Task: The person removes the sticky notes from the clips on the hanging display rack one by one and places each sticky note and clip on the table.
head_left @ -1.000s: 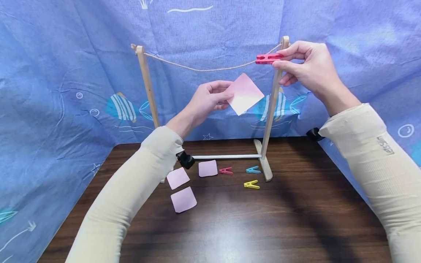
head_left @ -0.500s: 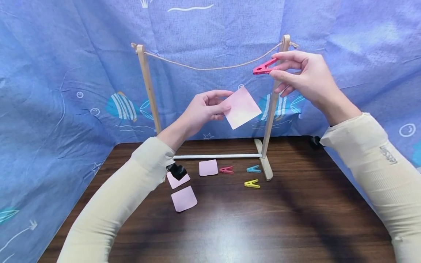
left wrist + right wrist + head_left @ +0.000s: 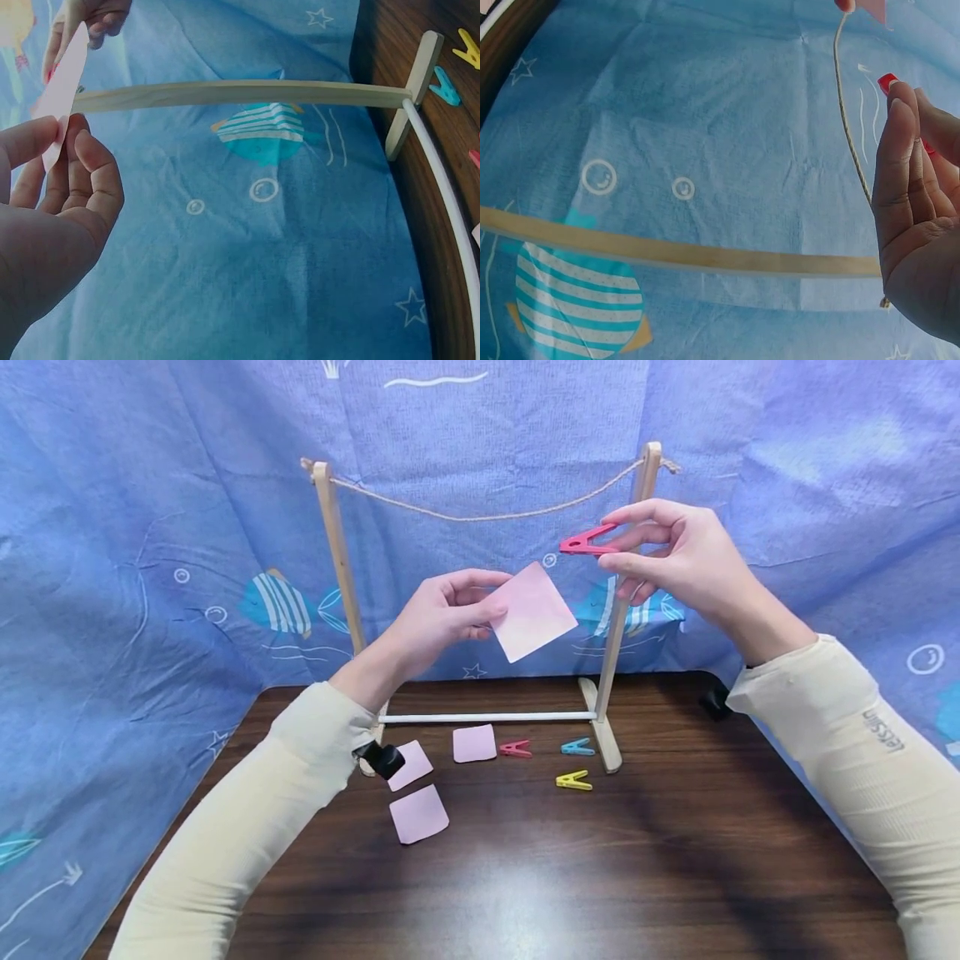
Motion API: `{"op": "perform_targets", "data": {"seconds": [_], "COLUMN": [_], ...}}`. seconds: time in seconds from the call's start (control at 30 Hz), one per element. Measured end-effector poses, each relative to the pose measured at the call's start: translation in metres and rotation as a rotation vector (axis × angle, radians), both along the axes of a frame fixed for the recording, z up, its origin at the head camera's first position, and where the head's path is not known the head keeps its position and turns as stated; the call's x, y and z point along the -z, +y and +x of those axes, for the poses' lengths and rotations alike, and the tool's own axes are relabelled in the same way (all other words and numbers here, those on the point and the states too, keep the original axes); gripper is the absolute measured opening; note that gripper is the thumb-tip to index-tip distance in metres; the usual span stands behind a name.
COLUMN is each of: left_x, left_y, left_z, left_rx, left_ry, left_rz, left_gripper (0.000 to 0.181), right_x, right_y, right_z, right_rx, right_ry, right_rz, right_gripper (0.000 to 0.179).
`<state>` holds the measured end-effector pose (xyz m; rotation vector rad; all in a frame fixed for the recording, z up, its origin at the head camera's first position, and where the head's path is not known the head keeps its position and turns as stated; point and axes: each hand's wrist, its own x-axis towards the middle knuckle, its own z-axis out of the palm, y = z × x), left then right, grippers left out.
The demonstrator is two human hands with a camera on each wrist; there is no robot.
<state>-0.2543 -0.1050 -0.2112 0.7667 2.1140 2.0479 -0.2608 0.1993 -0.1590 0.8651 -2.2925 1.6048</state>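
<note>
In the head view my left hand (image 3: pixel 442 617) pinches a pink square of paper (image 3: pixel 534 612) by its left corner, below the rope (image 3: pixel 495 517). My right hand (image 3: pixel 678 556) holds a red clothespin (image 3: pixel 588 540) by its handle ends, just up and right of the paper and apart from it. The left wrist view shows the paper (image 3: pixel 66 90) nearly edge-on between the thumb and fingers. Only small bits of the red clothespin (image 3: pixel 887 82) show past the fingers in the right wrist view. The rope sags between two wooden posts (image 3: pixel 335 556) and bears nothing.
On the dark wooden table (image 3: pixel 645 860) lie several pink paper squares (image 3: pixel 418 815). Beside them are a smaller-looking red clothespin (image 3: pixel 515 748), a blue clothespin (image 3: pixel 577 747) and a yellow clothespin (image 3: pixel 573 781). A white bar (image 3: pixel 487 718) joins the stand's feet. Blue cloth (image 3: pixel 465 435) hangs behind.
Both hands have come down and to the left with the paper and the red clothespin. The clothespin was at the rope a second ago and is now below it.
</note>
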Motion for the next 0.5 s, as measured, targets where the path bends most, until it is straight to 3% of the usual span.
{"op": "perform_targets", "data": {"seconds": [0.2,0.5], "left_x": [0.004,0.025], "left_y": [-0.016,-0.036], "left_z": [0.005,0.015], "left_rx": [-0.002,-0.014], "left_ry": [0.026,0.1], "left_rz": [-0.061,-0.168], "left_gripper": [0.038,0.035], "right_x": [0.012,0.048], "right_y": [-0.004,-0.014], "right_z": [0.004,0.011], "right_rx": [-0.002,-0.09], "right_ry": [-0.001,-0.082], "right_rz": [0.057,0.05], "right_gripper": [0.041,0.037]}}
